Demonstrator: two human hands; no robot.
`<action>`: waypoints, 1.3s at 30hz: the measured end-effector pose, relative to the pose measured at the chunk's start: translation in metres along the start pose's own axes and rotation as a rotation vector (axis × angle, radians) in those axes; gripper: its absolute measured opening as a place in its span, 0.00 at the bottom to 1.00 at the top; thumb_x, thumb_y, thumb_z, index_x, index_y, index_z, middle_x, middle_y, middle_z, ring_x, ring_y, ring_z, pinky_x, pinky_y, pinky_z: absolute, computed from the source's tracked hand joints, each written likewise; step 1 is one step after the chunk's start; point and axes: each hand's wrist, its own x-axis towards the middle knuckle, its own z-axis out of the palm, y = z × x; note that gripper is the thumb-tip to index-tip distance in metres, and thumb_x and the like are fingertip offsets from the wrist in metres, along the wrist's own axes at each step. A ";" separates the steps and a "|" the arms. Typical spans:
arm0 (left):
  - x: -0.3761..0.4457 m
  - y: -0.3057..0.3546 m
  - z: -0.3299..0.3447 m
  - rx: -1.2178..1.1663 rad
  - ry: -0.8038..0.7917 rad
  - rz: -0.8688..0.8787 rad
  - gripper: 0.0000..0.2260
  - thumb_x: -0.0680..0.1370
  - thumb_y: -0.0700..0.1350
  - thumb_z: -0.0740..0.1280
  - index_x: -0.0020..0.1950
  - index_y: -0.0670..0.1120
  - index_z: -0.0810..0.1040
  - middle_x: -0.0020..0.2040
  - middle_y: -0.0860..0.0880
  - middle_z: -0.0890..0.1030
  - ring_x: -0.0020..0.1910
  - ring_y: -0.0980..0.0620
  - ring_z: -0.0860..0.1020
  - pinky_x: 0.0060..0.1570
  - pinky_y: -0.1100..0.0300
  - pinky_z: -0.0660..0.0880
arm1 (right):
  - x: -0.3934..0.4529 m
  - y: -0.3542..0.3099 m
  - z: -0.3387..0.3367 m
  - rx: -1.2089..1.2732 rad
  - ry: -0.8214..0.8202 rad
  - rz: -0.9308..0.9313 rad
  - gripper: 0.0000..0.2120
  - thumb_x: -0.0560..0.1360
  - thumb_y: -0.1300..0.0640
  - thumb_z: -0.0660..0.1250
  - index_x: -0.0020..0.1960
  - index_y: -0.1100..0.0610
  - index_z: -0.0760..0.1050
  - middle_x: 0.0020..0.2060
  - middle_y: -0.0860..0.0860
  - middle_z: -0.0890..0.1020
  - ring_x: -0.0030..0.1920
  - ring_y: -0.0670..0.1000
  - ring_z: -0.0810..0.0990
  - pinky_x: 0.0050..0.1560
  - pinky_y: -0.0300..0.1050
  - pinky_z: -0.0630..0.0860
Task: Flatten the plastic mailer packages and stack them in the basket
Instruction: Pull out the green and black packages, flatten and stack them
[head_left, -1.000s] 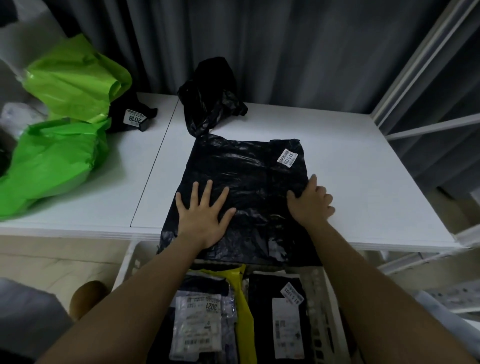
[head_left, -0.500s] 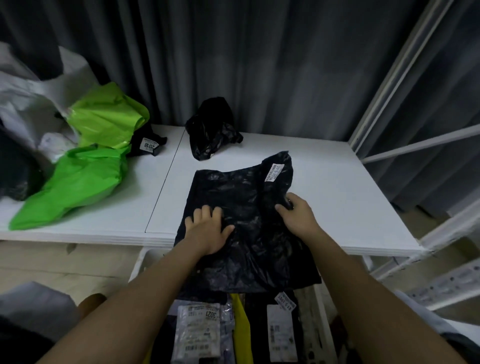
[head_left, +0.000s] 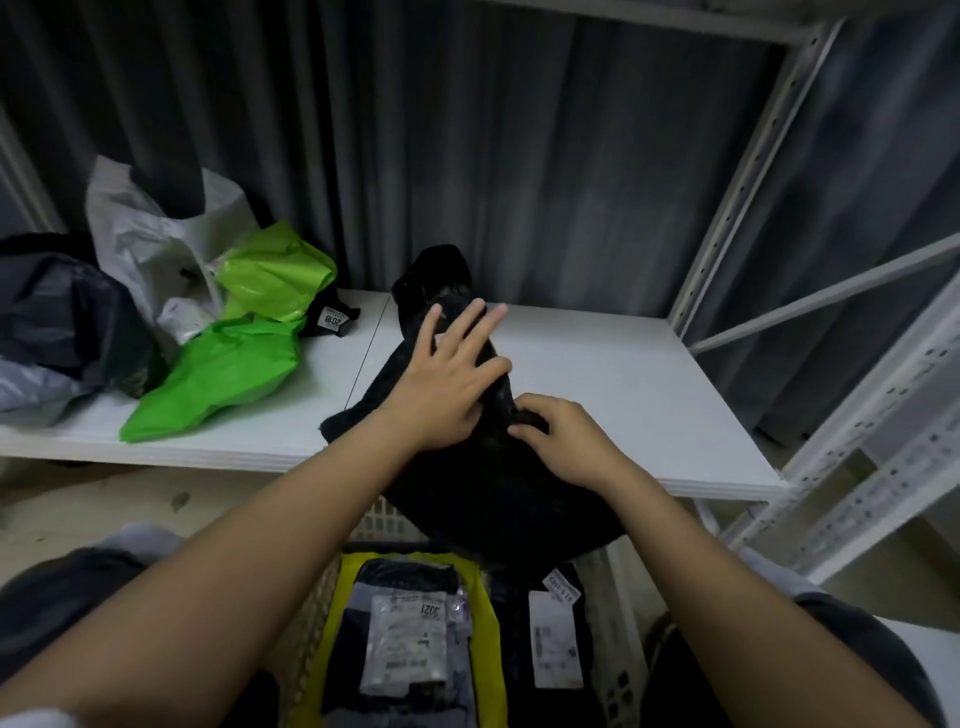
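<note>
- The black mailer lies half on the white table and half over its near edge, its lower end hanging above the basket at 6 o'clock.
- Its long axis runs roughly from 12 o'clock, where it meets a crumpled black bag at the back of the table, down to 6 o'clock toward the person; it looks bunched and narrowed rather than spread flat.
- Both hands are on the mailer's upper half, so the bulk of it hangs toward 6 o'clock from them, straight over the basket.
- The left hand is the farther-reaching one: fingers spread and mostly straight, palm down on the mailer's top at about 11 o'clock of its middle, pressing or sliding rather than gripping. Motion blur hides the fingertip contact.
- The right hand sits nearer, at about 2 o'clock of the mailer's middle, with fingers curled and pinching a fold of the black plastic at its right edge.
- The basket already holds 2 side-by-side stacks: a yellow mailer under a labelled clear-fronted packet on the left, a black labelled mailer on the right.
- My judgement: the coming move turns on drawing the mailer toward 6 o'clock and lowering it flat onto those stacks; the right hand's pinch would lead, the left steadying.
- Green mailers and a white bag wait at 10 o'clock.
</note>
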 end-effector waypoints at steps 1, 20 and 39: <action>-0.005 -0.001 -0.005 0.040 0.008 0.034 0.14 0.68 0.45 0.71 0.53 0.47 0.77 0.75 0.40 0.62 0.76 0.39 0.57 0.70 0.36 0.45 | -0.005 -0.004 0.000 0.000 -0.002 -0.001 0.02 0.78 0.56 0.65 0.49 0.53 0.77 0.44 0.47 0.81 0.47 0.49 0.78 0.51 0.50 0.76; -0.093 -0.005 -0.029 -0.098 -0.549 -0.256 0.10 0.75 0.40 0.58 0.55 0.46 0.71 0.46 0.49 0.77 0.58 0.46 0.72 0.69 0.36 0.34 | -0.048 -0.011 0.041 -0.098 -0.327 0.153 0.09 0.77 0.56 0.67 0.56 0.56 0.79 0.51 0.52 0.82 0.53 0.51 0.79 0.51 0.43 0.74; -0.118 -0.035 0.053 -0.862 0.100 -1.247 0.30 0.82 0.55 0.57 0.78 0.42 0.52 0.77 0.39 0.54 0.76 0.41 0.54 0.73 0.50 0.52 | -0.026 -0.018 0.047 0.773 0.202 0.331 0.05 0.77 0.65 0.66 0.51 0.58 0.77 0.44 0.51 0.83 0.39 0.44 0.82 0.44 0.37 0.78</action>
